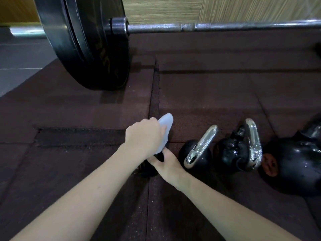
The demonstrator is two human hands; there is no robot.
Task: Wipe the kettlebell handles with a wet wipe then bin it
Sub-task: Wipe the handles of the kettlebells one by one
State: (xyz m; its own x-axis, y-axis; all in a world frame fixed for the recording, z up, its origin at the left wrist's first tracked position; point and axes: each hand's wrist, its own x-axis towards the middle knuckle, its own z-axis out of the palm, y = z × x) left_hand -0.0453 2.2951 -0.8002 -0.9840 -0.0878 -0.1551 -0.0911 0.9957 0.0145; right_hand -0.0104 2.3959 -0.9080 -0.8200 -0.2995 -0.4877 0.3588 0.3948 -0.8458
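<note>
My left hand (144, 136) is closed on a pale blue-white wet wipe (166, 122), which wraps over the handle of a small black kettlebell (149, 169) that my hands mostly hide. Just below it, my right hand (167, 165) grips that same kettlebell, with its fingers tucked under my left hand. To the right on the mat lie two black kettlebells with shiny chrome handles (203, 143) (254, 141). At the far right sits a larger all-black kettlebell (298, 162). No bin is in view.
A barbell rests across the back of the dark rubber mat (208, 101), with a big black plate (86, 40) at the upper left and its steel bar (225, 26) running right. Grey floor tiles (15, 66) show at the left and a wood-panelled wall behind.
</note>
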